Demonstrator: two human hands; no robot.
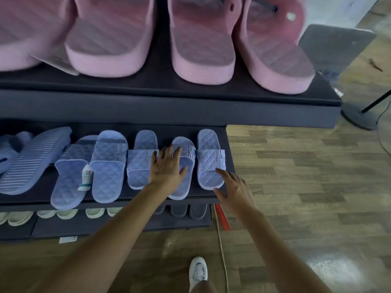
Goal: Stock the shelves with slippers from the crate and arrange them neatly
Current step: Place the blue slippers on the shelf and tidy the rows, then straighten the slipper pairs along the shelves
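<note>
Several light blue quilted slippers lie in a row on the dark middle shelf (127,200). My left hand (167,167) rests flat, fingers spread, on the second slipper from the right (186,172). My right hand (232,187) is open, its index fingertip touching the toe end of the rightmost slipper (210,163). A slipper further left (72,176) carries a white paper tag and overhangs the shelf's front edge. Four big pink slippers (203,49) stand on the upper shelf. No crate is in view.
A ribbed blue slipper (33,161) lies upturned at the left of the middle shelf. Pale and dark slippers (95,212) line the bottom shelf. A stand's round base (357,117), a white cord (222,246) and my white shoe (197,271) are on the wooden floor to the right.
</note>
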